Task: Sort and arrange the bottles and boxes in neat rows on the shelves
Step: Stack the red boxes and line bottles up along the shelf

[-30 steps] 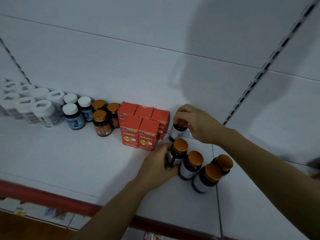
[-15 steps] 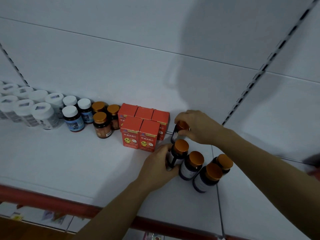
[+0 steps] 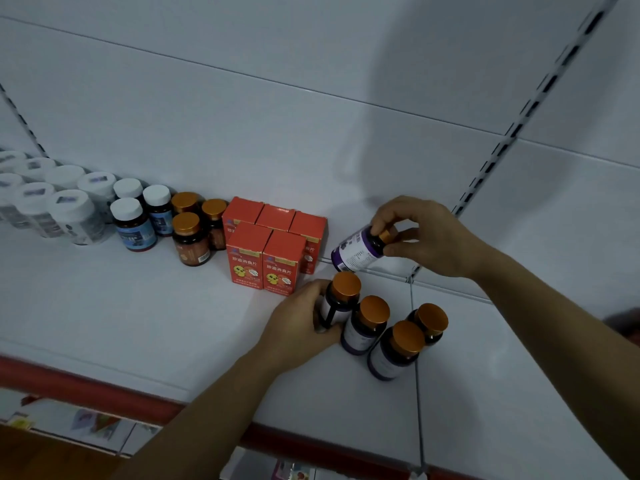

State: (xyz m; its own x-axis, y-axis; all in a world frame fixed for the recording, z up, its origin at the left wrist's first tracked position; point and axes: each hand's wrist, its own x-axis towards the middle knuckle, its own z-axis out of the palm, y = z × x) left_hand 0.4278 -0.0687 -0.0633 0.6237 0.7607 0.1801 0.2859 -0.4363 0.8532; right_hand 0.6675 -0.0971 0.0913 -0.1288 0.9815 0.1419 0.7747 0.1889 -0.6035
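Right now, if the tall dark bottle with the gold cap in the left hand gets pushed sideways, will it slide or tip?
Probably tips: the tall dark gold-capped bottle looks narrow for its height. The smooth white shelf likely lets it slide if pushed low.

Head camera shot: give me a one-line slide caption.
Right hand holds a purple-labelled bottle tilted beside red boxes while left hand grips an orange-capped bottle on the white shelf.

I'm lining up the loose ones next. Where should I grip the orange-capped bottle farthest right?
Likely grip the farthest-right bottle by its cap, from above and the right: it stands upright with the cap exposed, and a neighbouring bottle crowds its left side.
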